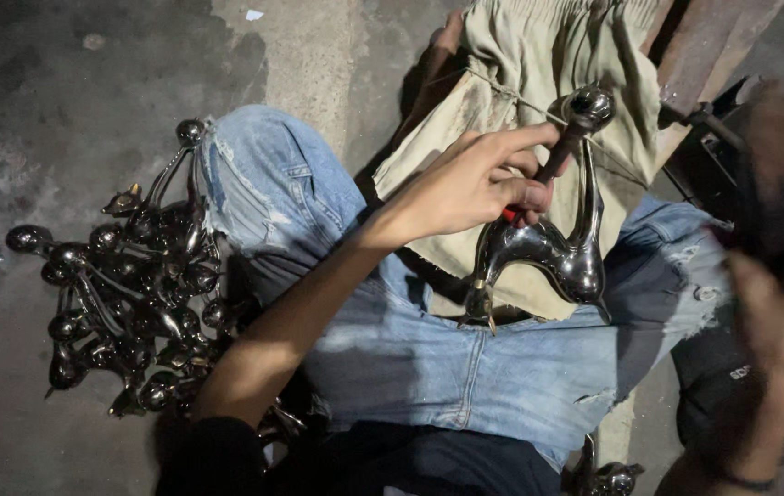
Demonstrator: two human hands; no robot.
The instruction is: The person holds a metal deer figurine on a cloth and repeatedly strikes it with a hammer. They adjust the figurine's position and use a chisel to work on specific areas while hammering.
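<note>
My left hand [475,184] reaches across my lap and grips a shiny chrome tap [557,248], fingers wrapped around its upper part near a thin dark stem with a red end. The tap rests on a beige cloth [548,55] spread over my knees in torn blue jeans [410,349]. My right hand [778,303] is blurred at the right edge, raised beside the tap; whether it holds anything cannot be told.
A heap of several similar chrome taps [126,294] lies on the dark concrete floor [61,92] to the left of my leg. Another chrome piece [608,478] shows at the bottom edge. Rusty metal parts [713,55] stand at the upper right.
</note>
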